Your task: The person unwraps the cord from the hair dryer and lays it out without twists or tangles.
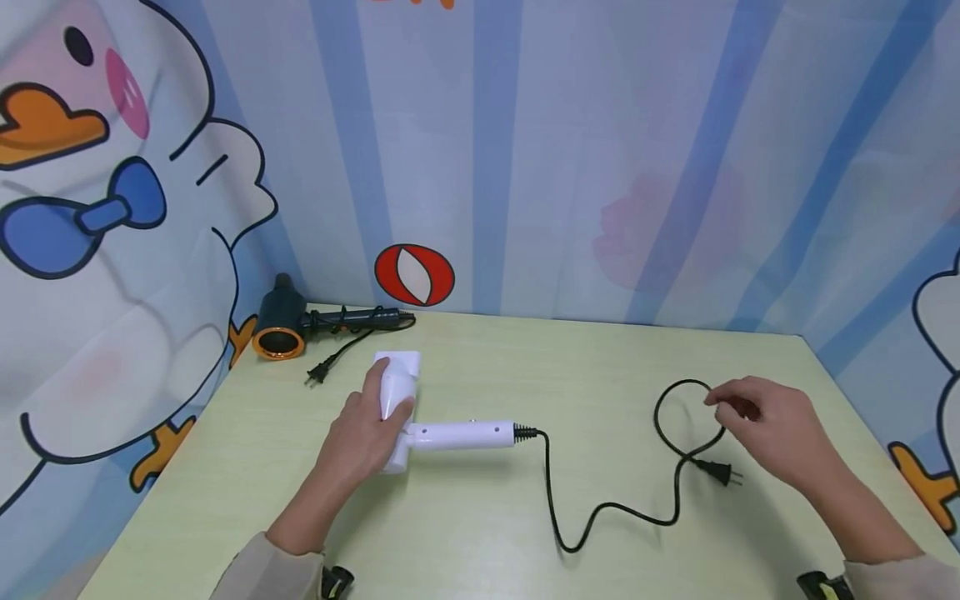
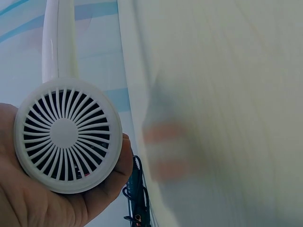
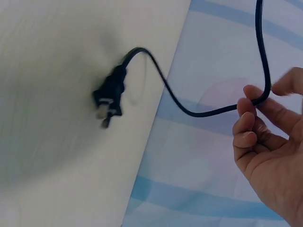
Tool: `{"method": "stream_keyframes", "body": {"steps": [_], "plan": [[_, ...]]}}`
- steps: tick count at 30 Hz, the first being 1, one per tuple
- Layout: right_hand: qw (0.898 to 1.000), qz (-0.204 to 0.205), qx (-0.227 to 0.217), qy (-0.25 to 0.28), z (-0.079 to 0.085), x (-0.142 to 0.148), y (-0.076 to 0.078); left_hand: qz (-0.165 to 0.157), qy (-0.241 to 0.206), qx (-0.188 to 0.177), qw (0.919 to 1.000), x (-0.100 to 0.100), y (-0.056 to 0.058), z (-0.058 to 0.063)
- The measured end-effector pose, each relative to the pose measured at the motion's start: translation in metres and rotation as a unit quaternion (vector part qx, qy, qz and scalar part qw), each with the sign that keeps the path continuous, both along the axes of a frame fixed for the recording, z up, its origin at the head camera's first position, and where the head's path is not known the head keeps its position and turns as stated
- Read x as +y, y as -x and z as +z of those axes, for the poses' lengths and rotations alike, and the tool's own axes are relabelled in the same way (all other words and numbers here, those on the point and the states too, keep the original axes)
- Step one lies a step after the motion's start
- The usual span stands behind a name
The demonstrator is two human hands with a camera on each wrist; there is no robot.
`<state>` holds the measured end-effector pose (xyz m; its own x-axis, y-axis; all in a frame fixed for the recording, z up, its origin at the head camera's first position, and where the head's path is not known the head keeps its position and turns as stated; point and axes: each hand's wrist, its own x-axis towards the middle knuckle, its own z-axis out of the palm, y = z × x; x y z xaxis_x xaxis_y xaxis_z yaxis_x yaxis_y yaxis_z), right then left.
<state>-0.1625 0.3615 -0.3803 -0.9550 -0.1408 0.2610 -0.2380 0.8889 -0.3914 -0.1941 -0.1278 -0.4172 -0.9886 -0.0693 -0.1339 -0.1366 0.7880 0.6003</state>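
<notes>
My left hand grips the barrel of a white hair dryer, whose handle points right. In the left wrist view the dryer's round slatted grille faces the camera, with the palm and fingers wrapped around the body. A black power cord runs from the handle's end in bends across to the right. My right hand holds a loop of this cord near its far end, the fingers curled at the bend of the cord. Just below the hand hangs the two-pin plug, shown close above the table in the right wrist view.
At the back left of the light wooden table lies a dark hair dryer with an orange rim, its cord wound around the handle and its plug on the tabletop. A printed cloth backdrop stands along the back and sides.
</notes>
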Motion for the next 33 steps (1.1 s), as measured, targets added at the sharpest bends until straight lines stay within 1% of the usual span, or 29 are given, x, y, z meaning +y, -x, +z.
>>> {"method": "stream_keyframes", "body": {"steps": [2, 5, 10, 14, 20, 24, 27, 33], "plan": [[0.999, -0.017, -0.028, 0.005, -0.002, 0.008, 0.001, 0.001, 0.0, -0.003, 1.0, 0.0, 0.0, 0.001], [0.998, -0.031, -0.054, 0.001, -0.007, 0.019, 0.003, 0.003, 0.001, -0.006, 1.0, -0.001, 0.001, 0.002], [0.997, -0.042, -0.063, -0.011, -0.019, 0.038, 0.007, 0.003, 0.002, -0.006, 1.0, -0.002, 0.001, 0.002], [0.995, -0.059, -0.073, -0.026, -0.03, 0.052, 0.01, 0.001, 0.002, -0.003, 1.0, -0.004, 0.002, 0.0], [0.991, -0.073, -0.099, -0.055, -0.047, 0.071, 0.019, -0.003, 0.007, -0.002, 1.0, -0.009, 0.004, -0.005], [0.986, -0.083, -0.12, -0.084, -0.061, 0.084, 0.027, -0.007, 0.012, -0.006, 0.9999, -0.013, 0.006, -0.008], [0.983, -0.088, -0.122, -0.103, -0.069, 0.093, 0.029, -0.013, 0.019, -0.011, 0.9997, -0.015, 0.007, -0.009], [0.986, -0.069, -0.079, -0.126, -0.076, 0.105, 0.033, -0.02, 0.036, -0.015, 0.999, -0.021, 0.01, -0.01]]}}
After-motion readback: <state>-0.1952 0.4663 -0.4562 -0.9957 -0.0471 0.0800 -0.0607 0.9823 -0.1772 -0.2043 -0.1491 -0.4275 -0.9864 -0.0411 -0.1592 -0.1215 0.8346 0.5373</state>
